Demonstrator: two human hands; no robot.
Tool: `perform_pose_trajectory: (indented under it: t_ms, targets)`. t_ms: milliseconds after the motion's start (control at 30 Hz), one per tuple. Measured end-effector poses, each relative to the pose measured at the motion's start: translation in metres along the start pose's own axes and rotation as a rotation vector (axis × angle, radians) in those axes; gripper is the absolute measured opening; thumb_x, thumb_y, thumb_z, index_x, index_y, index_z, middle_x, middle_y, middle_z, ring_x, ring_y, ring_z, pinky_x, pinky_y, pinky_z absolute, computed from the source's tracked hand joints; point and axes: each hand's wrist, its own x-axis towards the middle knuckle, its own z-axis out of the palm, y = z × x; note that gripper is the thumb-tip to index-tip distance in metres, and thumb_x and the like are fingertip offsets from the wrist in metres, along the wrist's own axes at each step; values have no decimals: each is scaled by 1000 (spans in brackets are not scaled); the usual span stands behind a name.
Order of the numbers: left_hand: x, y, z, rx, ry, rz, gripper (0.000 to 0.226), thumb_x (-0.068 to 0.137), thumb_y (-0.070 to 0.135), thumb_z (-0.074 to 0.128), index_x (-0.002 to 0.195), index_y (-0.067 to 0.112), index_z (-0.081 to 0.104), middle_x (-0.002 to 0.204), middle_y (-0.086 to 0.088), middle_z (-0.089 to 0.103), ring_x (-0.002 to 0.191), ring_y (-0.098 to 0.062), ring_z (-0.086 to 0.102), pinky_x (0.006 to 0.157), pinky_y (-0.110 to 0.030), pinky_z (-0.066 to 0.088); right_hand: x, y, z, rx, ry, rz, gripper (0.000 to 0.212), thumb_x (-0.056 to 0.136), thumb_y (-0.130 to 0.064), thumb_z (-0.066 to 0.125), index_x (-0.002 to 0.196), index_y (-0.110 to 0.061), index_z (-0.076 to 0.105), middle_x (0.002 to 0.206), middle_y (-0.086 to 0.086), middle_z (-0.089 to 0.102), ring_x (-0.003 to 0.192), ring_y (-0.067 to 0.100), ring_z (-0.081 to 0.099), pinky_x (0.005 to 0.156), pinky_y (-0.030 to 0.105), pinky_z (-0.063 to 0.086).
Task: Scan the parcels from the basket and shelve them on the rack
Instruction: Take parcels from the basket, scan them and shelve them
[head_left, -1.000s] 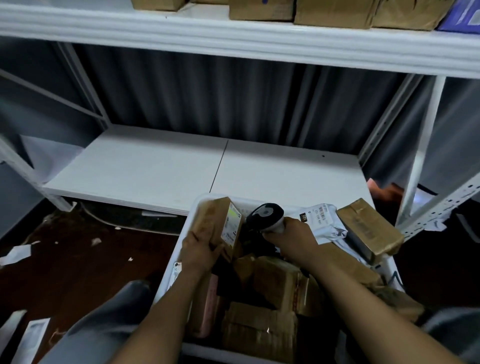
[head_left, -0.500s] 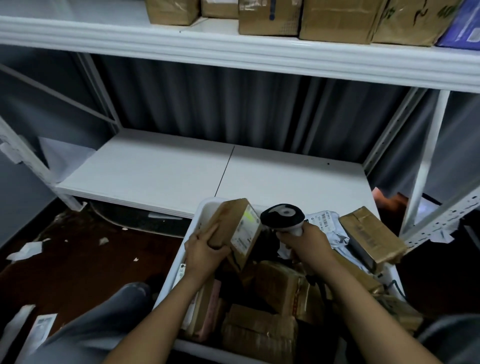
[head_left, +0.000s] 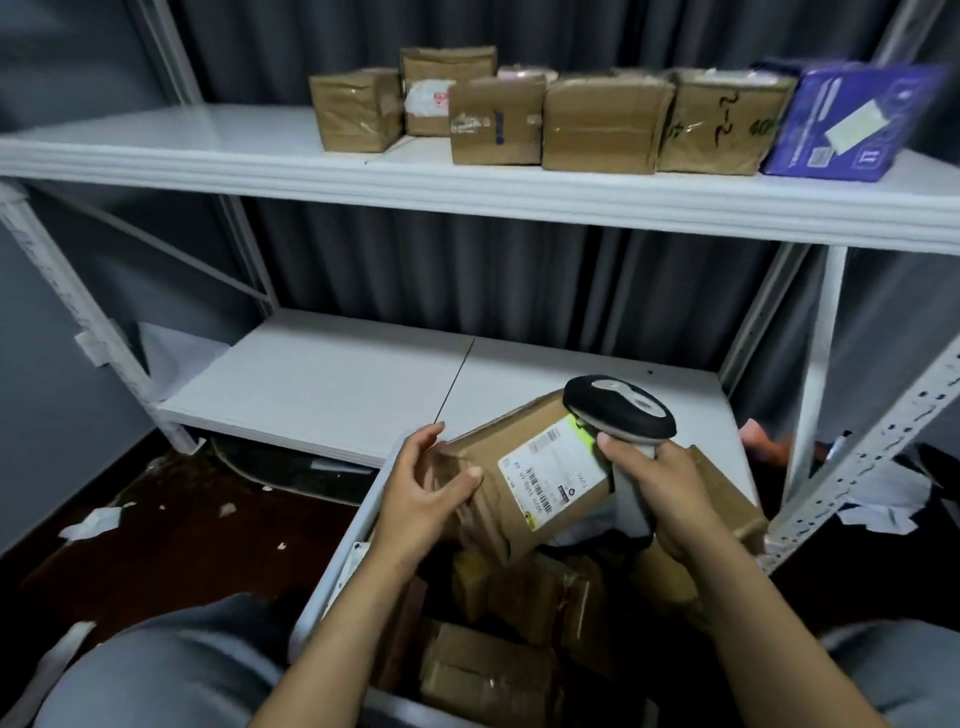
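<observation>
My left hand (head_left: 426, 499) grips the left end of a brown cardboard parcel (head_left: 498, 457) lifted above the white basket (head_left: 332, 582). Its white shipping label (head_left: 550, 473) faces me. My right hand (head_left: 654, 493) holds the handle of a black and white barcode scanner (head_left: 618, 410), whose head sits right over the label's upper right corner. Several more brown parcels (head_left: 524, 597) lie in the basket below. The white rack's lower shelf (head_left: 322, 384) is just behind the basket; its upper shelf (head_left: 208, 140) carries a row of boxes.
On the upper shelf stand several brown boxes (head_left: 602, 124) and a blue box (head_left: 847, 124) at the right. A perforated white rack post (head_left: 872, 457) slants at the right. Paper scraps (head_left: 93, 525) lie on the dark floor at the left. My grey-clad knees flank the basket.
Both hands have risen out of the basket with the parcel and scanner. The parcel has turned so its label faces up, and the view has tilted up to show the upper shelf.
</observation>
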Motion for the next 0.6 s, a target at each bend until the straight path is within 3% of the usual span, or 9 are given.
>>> perform_pose_trajectory:
  t_ms: [67, 133, 200, 300, 400, 500, 600]
  targets:
    - [2, 10, 18, 16, 28, -7, 50, 83, 5, 71, 127, 14, 49, 110, 12, 57, 87, 17, 58, 71, 1, 41, 0, -2, -11, 55, 36, 4, 11, 85, -15, 71, 96, -17, 69, 84, -7, 75, 76, 7, 71, 66, 24, 52]
    - [5, 15, 36, 75, 27, 6, 52, 87, 15, 67, 135, 15, 47, 119, 4, 57, 99, 5, 57, 76, 2, 40, 0, -2, -22, 108, 70, 5, 11, 85, -16, 71, 96, -17, 69, 85, -4, 76, 81, 10, 71, 71, 27, 51]
    - [6, 17, 51, 115, -17, -6, 61, 88, 31, 61, 144, 25, 37, 127, 4, 53, 111, -6, 54, 81, -4, 43, 1, -2, -31, 161, 84, 14, 10, 86, -16, 70, 96, -15, 71, 88, 0, 77, 85, 15, 72, 76, 32, 53]
    - [6, 18, 68, 103, -121, -35, 74, 90, 36, 57, 147, 45, 12, 132, 12, 45, 116, -4, 48, 82, -4, 45, 4, -3, -46, 200, 108, 27, 16, 87, -19, 70, 101, -12, 71, 96, 7, 76, 93, 25, 72, 84, 39, 54]
    - [3, 18, 77, 101, -235, -31, 97, 84, 32, 71, 136, 63, -5, 138, 21, 36, 128, -1, 38, 104, -26, 41, 7, -5, -59, 238, 151, 47, 19, 87, -21, 70, 102, -11, 71, 97, 7, 76, 94, 24, 72, 83, 38, 55]
    - [3, 18, 84, 150, -229, -24, 105, 80, 29, 77, 143, 60, -1, 136, 23, 38, 127, -1, 39, 108, -36, 39, 4, -8, -72, 271, 164, 91, 20, 88, -21, 69, 104, -9, 69, 95, 9, 76, 89, 25, 73, 77, 36, 55]
    - [7, 16, 93, 101, -116, -1, 90, 80, 23, 76, 147, 47, 21, 141, 10, 48, 125, -7, 48, 105, -33, 43, -3, -11, -83, 225, 109, 92, 19, 90, -20, 68, 106, -9, 69, 97, 9, 76, 91, 24, 73, 82, 39, 56]
